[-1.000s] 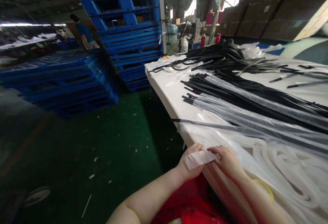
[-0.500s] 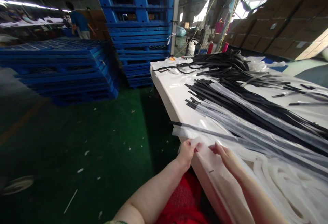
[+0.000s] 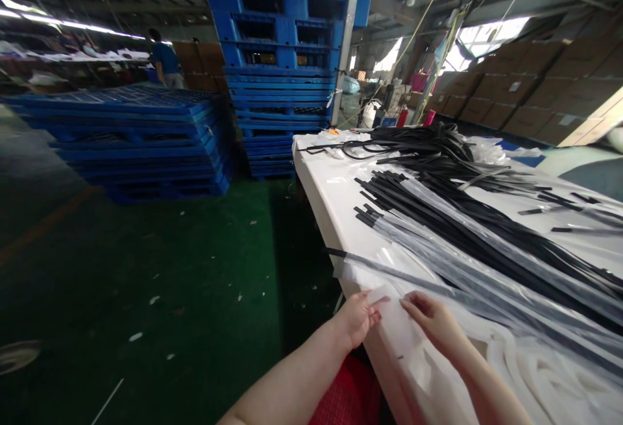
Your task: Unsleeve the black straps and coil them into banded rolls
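Note:
At the near table edge, my left hand is closed, pinching the end of a thin translucent white film between thumb and fingers. Just to its right, my right hand has thumb and fingertips pressed together; what they hold, if anything, is too small to make out. Beneath both hands more pale, thin material hangs along the table edge. A black strip in a clear plastic sleeve lies just beyond the hands, its dark end sticking out over the edge.
Several black strips, some in clear sleeves, cover the white table. Coiled white material lies at the near right. Blue pallets stand behind, a person farther left. Cardboard boxes are stacked at right. White scraps dot the green floor.
The view has tilted upward, so the scene and both hands sit lower in it. My left fingers have shifted on the film, and its small end now shows above them.

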`<state>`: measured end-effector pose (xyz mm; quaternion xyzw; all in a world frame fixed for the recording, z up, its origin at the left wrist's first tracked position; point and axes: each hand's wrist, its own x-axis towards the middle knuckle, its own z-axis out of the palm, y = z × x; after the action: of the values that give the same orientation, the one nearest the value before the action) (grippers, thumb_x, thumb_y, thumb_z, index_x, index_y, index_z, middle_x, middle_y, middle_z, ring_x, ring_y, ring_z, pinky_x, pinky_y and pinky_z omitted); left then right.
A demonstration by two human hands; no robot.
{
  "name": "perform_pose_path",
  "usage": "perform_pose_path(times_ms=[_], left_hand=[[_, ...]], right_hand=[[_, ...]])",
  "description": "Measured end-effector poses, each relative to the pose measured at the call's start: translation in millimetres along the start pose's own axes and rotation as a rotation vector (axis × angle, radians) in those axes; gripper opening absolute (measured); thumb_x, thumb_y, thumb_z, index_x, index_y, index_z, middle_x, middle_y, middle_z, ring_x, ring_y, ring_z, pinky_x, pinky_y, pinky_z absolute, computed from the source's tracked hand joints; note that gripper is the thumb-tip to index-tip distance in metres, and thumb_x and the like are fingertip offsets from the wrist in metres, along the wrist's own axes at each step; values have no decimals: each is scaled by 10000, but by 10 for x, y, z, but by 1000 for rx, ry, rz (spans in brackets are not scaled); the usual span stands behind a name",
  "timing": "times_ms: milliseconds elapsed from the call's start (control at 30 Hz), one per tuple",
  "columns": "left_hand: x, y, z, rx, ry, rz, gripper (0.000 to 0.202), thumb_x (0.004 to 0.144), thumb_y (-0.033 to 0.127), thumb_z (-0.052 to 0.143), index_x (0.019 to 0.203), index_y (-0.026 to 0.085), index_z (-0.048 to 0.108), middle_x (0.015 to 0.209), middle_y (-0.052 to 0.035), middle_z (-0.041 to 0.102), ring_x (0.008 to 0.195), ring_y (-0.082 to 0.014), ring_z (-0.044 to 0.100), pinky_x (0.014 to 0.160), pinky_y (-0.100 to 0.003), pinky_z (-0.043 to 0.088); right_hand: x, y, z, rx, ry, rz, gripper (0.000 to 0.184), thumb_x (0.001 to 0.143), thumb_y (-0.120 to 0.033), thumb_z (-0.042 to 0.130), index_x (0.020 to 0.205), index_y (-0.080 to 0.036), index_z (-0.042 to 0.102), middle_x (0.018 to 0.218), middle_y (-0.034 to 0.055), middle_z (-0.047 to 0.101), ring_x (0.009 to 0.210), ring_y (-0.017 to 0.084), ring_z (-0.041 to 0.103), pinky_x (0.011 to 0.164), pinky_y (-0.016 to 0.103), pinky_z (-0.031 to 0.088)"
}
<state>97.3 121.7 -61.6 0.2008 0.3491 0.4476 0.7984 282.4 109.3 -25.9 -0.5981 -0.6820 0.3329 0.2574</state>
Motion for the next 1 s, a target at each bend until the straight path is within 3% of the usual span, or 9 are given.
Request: perform_pose_path(times_ms=[167, 267, 367, 467, 567, 667, 800, 933, 1000], left_hand=[[-134, 99, 235, -171, -235, -179, 340, 645, 406, 828, 830, 144, 715, 986, -103, 727, 879, -198, 673, 884, -343, 517], [-267, 165, 447, -144, -274, -121, 344, 607, 369, 872, 809, 139, 715, 931, -92, 741, 877, -217, 675, 903, -365, 507], [-425, 231, 645, 2, -195, 4, 375, 568, 333, 897, 846, 147, 728, 900, -75, 753, 919, -228, 675, 891, -338, 492], [-608, 297, 820, 20, -229, -112, 358, 629, 346, 869, 913, 172, 738, 1028, -65, 743, 998, -206, 658, 906, -304, 482], [-765, 323, 1018, -52, -363, -176, 308, 718, 316, 822, 963, 149, 734, 1059, -79, 730, 980, -197, 666, 911, -295, 503], [-839, 367, 1218, -149, -324, -82, 169, 816, 191, 730, 950, 88, 722, 990, -100, 739, 916, -168, 693, 883, -241, 535], [-842, 734, 1291, -245, -92, 23, 158, 934, 88, 537, 882, 73, 686, 825, -78, 741, 743, -124, 714, 730, -205, 593], [-824, 1406, 1010, -292, 31, 227, 191, 959, 64, 476, 926, 115, 657, 708, 4, 698, 569, -66, 659, 590, -163, 590], [-825, 1709, 739, -239, 102, 262, 172, 955, 61, 475, 902, 115, 629, 663, 15, 659, 535, -60, 634, 527, -142, 565]], right_hand=[[-271, -207, -92, 144, -56, -25, 368, 892, -529, 535, 847, -178, 635, 767, 29, 665, 687, 177, 597, 636, 285, 475], [-425, -312, -256, 150, 0, 3, 347, 896, -519, 533, 892, -181, 614, 808, 34, 663, 701, 176, 602, 659, 289, 492], [-560, -422, -477, 219, 111, 40, 326, 897, -516, 546, 908, -191, 571, 1167, 87, 649, 678, 143, 610, 640, 290, 517], [-702, -603, -642, 223, 181, 21, 293, 890, -469, 581, 819, -190, 528, 1451, 93, 482, 583, 74, 552, 561, 265, 503], [-852, -829, -716, 185, 186, -13, 253, 871, -444, 596, 851, -192, 581, 1371, 88, 558, 569, 76, 536, 505, 243, 475], [-1029, -953, -779, 124, 188, -44, 345, 878, -458, 591, 1119, -214, 624, 1173, 80, 662, 682, 137, 610, 600, 267, 516], [-1334, -694, -891, -133, 73, -12, 758, 785, -441, 719, 1448, -242, 411, 1150, 65, 675, 934, 222, 642, 853, 333, 509], [-1638, -31, -1000, -548, -18, 190, 346, 697, -193, 697, 1042, -220, 701, 990, 46, 725, 920, 251, 639, 852, 325, 474], [-1743, 288, -1076, -639, 44, 251, 341, 686, -101, 611, 993, -208, 715, 983, 66, 728, 964, 266, 631, 911, 354, 440]])
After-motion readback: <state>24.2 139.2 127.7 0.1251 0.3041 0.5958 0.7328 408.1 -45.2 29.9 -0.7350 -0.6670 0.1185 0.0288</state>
